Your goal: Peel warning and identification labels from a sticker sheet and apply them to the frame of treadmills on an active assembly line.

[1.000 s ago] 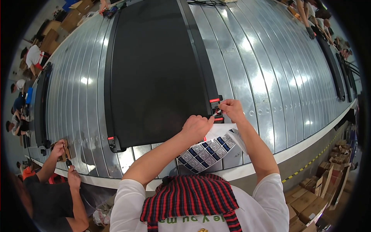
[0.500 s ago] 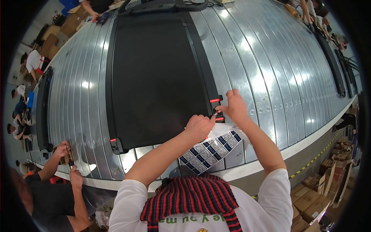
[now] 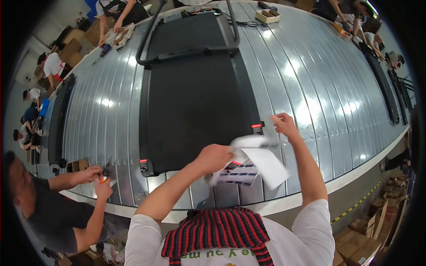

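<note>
A black treadmill lies before me, with red-and-black labels on its two near corners. My left hand is closed on a sheet of labels, blue and white and smeared by motion, over the treadmill's near right end. White paper hangs bent beside the sheet, its plain side showing. My right hand is raised just right of the corner label, apart from the treadmill. Its thumb and fingers are pinched together; what they hold, if anything, is too small to make out.
The metal-slatted table stretches both ways. At left, a co-worker's hands work on a small orange-and-black item. Another person at the far left stands near a power drill. A small open box sits at the back; cardboard boxes are stacked lower right.
My right hand has come away from the treadmill's corner. The label sheet has swung and bent, turning up its white side. My view has shifted, showing more of the treadmill's far end.
</note>
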A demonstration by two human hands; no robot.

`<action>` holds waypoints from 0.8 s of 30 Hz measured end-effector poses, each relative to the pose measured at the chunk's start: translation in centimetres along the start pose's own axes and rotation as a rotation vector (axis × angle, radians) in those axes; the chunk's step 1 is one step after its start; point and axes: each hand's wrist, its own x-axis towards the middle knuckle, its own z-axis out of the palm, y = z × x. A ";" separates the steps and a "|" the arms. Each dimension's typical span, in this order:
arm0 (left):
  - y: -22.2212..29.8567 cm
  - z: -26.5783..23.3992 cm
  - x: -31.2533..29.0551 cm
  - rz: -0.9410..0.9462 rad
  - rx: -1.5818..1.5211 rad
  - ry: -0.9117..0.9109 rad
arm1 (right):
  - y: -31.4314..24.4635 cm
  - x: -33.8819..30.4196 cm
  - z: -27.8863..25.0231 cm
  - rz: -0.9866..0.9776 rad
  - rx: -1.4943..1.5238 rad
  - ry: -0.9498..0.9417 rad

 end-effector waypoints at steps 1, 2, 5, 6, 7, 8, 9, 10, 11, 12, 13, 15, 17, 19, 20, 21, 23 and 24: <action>-2.4 0.0 -1.7 -0.109 -0.346 -0.026 | -1.5 -2.4 -0.2 -0.046 0.121 -0.007; -3.0 -0.4 -3.5 -0.060 -0.620 0.072 | -1.8 -3.8 -1.1 -0.011 0.196 -0.062; -2.3 -1.3 -7.9 -0.030 -0.999 0.239 | -5.1 -10.6 1.1 -0.142 0.563 -0.325; -2.0 -1.6 -9.0 -0.052 -1.110 0.278 | -5.2 -11.9 2.5 -0.193 0.518 -0.398; -1.9 -1.6 -9.9 -0.039 -1.102 0.283 | -5.3 -13.1 4.0 -0.244 0.471 -0.467; -2.3 -1.4 -10.6 -0.093 -1.154 0.290 | -6.5 -15.0 5.2 -0.203 0.622 -0.558; -2.7 -1.1 -11.3 -0.149 -1.205 0.296 | -7.7 -16.2 6.4 -0.147 0.661 -0.538; -2.8 -0.9 -11.8 -0.143 -1.245 0.324 | -8.7 -17.0 6.7 -0.158 0.662 -0.542; -2.9 -1.0 -12.5 -0.135 -1.243 0.326 | -9.3 -17.5 7.0 -0.168 0.663 -0.547; -2.9 -1.2 -13.2 -0.151 -1.300 0.354 | -9.6 -17.9 7.2 -0.174 0.659 -0.547; -2.8 -1.4 -13.9 -0.171 -1.356 0.389 | -10.0 -18.3 7.5 -0.238 0.583 -0.483; -2.7 -1.4 -15.0 -0.164 -1.380 0.368 | -10.7 -19.1 8.1 -0.304 0.502 -0.425; -2.5 -0.9 -15.7 -0.154 -1.405 0.335 | -11.6 -20.1 8.5 -0.337 0.586 -0.344; -1.8 0.3 -15.8 0.013 -1.338 0.432 | -12.2 -20.6 9.0 -0.360 0.597 -0.339; -1.8 0.7 -15.9 0.041 -1.330 0.443 | -12.6 -20.8 9.4 -0.354 0.605 -0.339; -2.0 0.8 -16.0 0.050 -1.329 0.443 | -13.0 -21.0 9.6 -0.347 0.612 -0.339; -2.4 0.4 -17.0 0.056 -1.325 0.509 | -13.9 -22.1 9.5 -0.372 0.609 -0.359; -2.5 -0.3 -17.3 0.103 -1.390 0.535 | -14.4 -22.7 9.3 -0.399 0.530 -0.367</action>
